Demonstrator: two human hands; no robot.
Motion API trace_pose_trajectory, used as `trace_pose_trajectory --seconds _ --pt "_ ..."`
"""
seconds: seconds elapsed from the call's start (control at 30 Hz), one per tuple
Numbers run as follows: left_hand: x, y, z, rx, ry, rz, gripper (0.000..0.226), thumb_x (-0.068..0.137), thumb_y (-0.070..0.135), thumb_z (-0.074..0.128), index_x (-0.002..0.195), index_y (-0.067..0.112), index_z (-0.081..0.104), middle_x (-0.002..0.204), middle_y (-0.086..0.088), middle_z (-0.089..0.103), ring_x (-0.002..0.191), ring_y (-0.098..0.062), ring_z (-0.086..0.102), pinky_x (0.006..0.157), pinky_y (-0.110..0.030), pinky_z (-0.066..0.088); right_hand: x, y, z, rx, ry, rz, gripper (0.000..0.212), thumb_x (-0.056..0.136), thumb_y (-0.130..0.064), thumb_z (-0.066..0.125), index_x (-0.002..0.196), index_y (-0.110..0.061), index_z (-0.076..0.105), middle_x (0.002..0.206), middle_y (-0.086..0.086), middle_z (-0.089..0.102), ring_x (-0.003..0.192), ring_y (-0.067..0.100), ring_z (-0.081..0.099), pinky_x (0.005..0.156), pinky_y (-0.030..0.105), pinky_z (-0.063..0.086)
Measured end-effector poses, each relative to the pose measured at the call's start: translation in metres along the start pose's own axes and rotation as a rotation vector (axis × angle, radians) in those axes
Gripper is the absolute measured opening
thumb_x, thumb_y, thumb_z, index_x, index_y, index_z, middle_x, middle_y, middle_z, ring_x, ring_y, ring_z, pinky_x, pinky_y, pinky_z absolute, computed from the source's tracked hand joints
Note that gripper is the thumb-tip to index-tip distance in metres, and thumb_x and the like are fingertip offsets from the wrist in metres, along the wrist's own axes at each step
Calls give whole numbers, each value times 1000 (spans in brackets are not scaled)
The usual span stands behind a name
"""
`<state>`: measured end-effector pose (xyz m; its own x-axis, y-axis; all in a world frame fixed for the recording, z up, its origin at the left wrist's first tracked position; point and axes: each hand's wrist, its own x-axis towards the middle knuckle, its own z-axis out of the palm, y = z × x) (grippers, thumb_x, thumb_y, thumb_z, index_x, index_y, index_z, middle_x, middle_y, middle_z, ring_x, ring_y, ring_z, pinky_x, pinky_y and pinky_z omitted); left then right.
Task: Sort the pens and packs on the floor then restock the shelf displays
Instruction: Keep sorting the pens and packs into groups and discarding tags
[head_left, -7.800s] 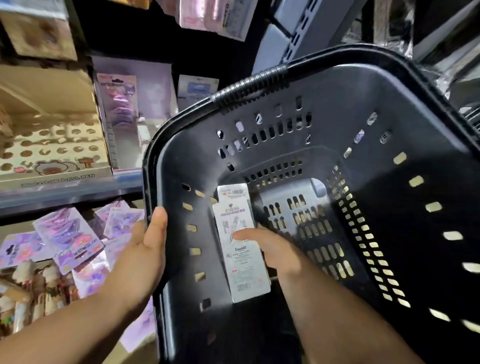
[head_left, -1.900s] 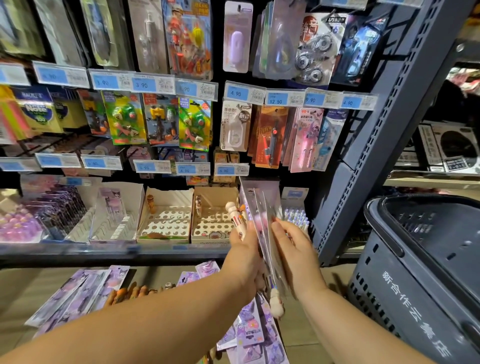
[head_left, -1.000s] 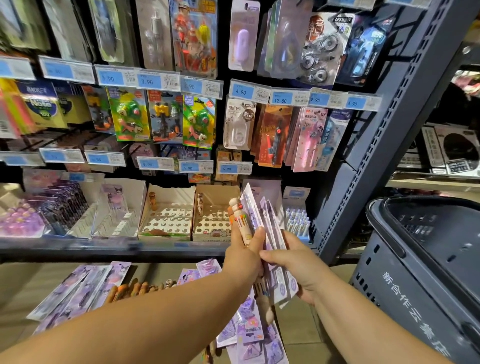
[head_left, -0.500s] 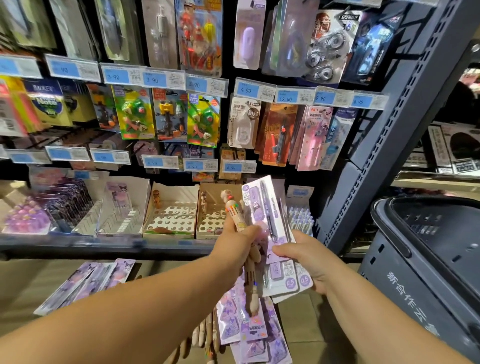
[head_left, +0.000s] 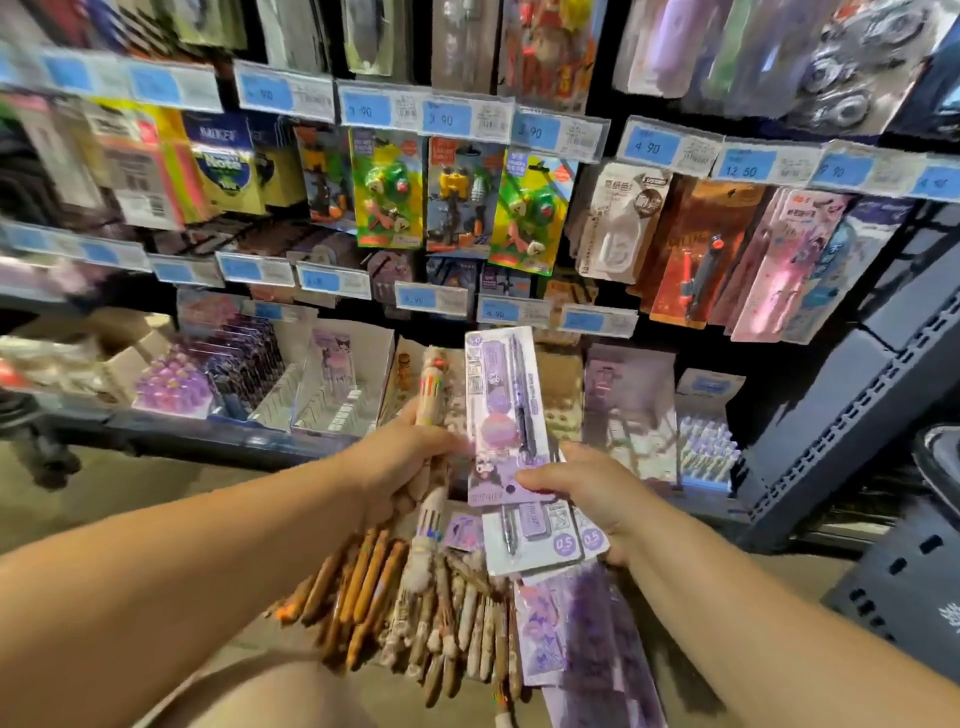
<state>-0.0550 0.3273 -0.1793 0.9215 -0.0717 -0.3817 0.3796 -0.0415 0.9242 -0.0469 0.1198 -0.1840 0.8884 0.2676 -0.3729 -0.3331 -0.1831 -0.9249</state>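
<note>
Now: both hands are up in front of the shelf, mid-frame. L hand (head_left: 410, 462) is curled tight round a bundle of chunky multi-colour pens (head_left: 430, 387). These have smooth cream plastic barrels, coloured slider tabs near the top and fuzzy brown figure caps. 1 pen sticks up toward 12 o'clock, another pokes out below the fist toward 6.

R hand (head_left: 587, 491), at 3 o'clock of the L, pinches a fanned stack of purple packs (head_left: 506, 415), thumb on the front face, fingers behind. Packs = flat rectangular cards w/ glossy clear blister, slim pen + block shapes under the plastic, "0.5" discs printed at the lower corners. Exact pack count: can't tell. Front pack stands near upright, its edge against the L hand's fingers.

Floor, 6 o'clock of the hands: loose pile of pens (head_left: 395, 608), orange-brown and cream barrels, roughly parallel, fanned. Just beside it at 4 o'clock: floor packs (head_left: 576, 639), purple, flat, overlapping, shiny film.

Shelf behind: cardboard display tray (head_left: 343, 384) w/ white slotted insert at 10 o'clock. Blue-and-white price tags (head_left: 452, 117) run in a row at 12. Dark plastic basket (head_left: 930, 545) w/ slot holes sits at the 3 o'clock edge, beside a grey perforated upright (head_left: 852, 421). L side of frame is motion-blurred.
</note>
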Motion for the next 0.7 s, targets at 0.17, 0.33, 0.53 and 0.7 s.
trace_pose_trajectory --seconds 0.17,0.33,0.53,0.7 --pt "8 -54 -90 -70 226 -31 17 96 10 53 88 15 39 43 -5 39 25 -9 23 34 -9 17 49 23 51 -85 -131 58 18 81 -3 68 94 -15 68 84 7 73 79 28 68 78 38 52" --pt "23 -118 -167 -166 431 -39 22 94 6 55 94 18 36 54 -12 40 25 -12 25 31 -11 22 102 55 111 -183 -260 210 18 87 0 61 97 -12 69 89 11 74 81 28 69 77 36 55" --pt "36 -168 -203 -255 459 -307 30 94 21 59 68 10 47 39 -2 37 27 -10 23 35 -13 14 150 75 177 -244 -346 325 33 71 -16 73 104 -12 68 96 15 74 90 34 71 89 49 54" --pt "50 -182 -212 -247 391 -329 22 94 18 61 78 11 46 36 1 36 25 -9 25 35 -10 16 183 84 213 -290 -317 340 22 76 -18 76 96 -16 69 92 11 75 87 29 72 89 48 55"
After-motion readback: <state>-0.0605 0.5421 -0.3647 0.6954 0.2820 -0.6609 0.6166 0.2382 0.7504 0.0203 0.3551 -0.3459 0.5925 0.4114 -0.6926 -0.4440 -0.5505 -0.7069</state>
